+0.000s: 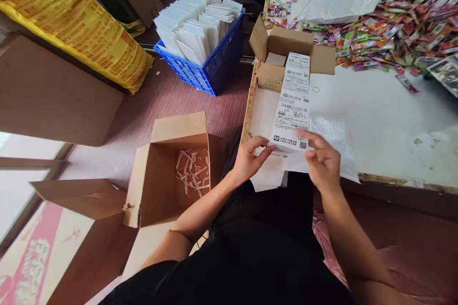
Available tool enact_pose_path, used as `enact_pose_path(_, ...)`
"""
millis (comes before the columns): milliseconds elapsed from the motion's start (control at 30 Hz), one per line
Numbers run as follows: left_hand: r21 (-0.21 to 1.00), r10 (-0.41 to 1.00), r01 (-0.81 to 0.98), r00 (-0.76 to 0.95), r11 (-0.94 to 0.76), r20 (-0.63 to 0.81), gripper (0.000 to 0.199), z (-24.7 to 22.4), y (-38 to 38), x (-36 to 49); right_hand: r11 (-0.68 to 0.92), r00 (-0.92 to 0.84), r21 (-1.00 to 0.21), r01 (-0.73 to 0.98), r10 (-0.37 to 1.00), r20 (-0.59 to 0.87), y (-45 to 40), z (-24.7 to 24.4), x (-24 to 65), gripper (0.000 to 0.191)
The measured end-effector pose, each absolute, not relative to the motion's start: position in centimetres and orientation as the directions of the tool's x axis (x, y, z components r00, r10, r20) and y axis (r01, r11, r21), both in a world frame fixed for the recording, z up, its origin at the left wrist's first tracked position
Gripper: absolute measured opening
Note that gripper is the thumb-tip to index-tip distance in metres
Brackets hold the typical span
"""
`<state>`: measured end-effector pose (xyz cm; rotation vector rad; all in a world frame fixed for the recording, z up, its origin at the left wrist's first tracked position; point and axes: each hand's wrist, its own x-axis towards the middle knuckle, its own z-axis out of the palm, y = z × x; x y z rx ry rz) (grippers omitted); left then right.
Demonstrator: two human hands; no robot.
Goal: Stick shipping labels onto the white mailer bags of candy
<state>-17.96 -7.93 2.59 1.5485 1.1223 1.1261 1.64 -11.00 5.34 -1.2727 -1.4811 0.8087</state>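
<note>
Over the white table (pixel 382 128) stretches a long, pale, black-printed label strip (pixel 294 90).

a black top (pixel 261 252) is worn, its short sleeves (pixel 152 277) leaving the forearms (pixel 200 209) bare.

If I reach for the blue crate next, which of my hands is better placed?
Your left hand, probably: it is nearer the blue crate, at the left edge of the label strip. Your right hand is farther away, by the strip's right edge.

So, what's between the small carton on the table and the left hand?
In the head view, a strip of printed labels stretches from the carton to the left hand.
</note>
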Motion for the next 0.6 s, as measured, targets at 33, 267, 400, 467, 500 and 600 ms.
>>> enact_pose_path(33,0.976,0.965,0.138,0.225,-0.170,0.137,0.027,2.6,-8.1,-18.2,0.247,0.029,-0.899,0.361,0.961,0.276,-11.7,5.2,1.7,0.046)
enact_pose_path(267,0.857,0.727,-0.216,0.645,0.468,-0.234,0.050,3.2,-6.5,-17.4,0.417,-0.156,-0.663,0.622,0.896,0.416,-13.3,4.8,0.1,0.015)
enact_pose_path(400,0.694,0.695,-0.312,0.614,0.649,-0.375,0.037,2.4,-5.8,-15.7,0.431,-0.126,-0.593,0.680,0.865,0.485,-13.6,5.1,-1.0,0.016)
enact_pose_path(467,0.669,0.761,-0.391,0.478,0.632,-0.439,0.033,1.2,-5.1,-15.5,0.374,-0.054,-0.593,0.713,0.872,0.486,-14.7,6.2,-0.1,0.015)
enact_pose_path(500,0.687,0.806,-0.425,0.370,0.590,-0.462,0.032,0.5,-4.6,-15.7,0.353,-0.009,-0.617,0.704,0.873,0.488,-15.3,7.0,0.9,0.013)
enact_pose_path(600,0.838,0.903,-0.343,0.089,0.424,-0.420,0.032,-1.7,-3.0,-17.3,0.256,0.172,-0.741,0.620,0.877,0.448,-16.1,9.6,5.9,0.028)
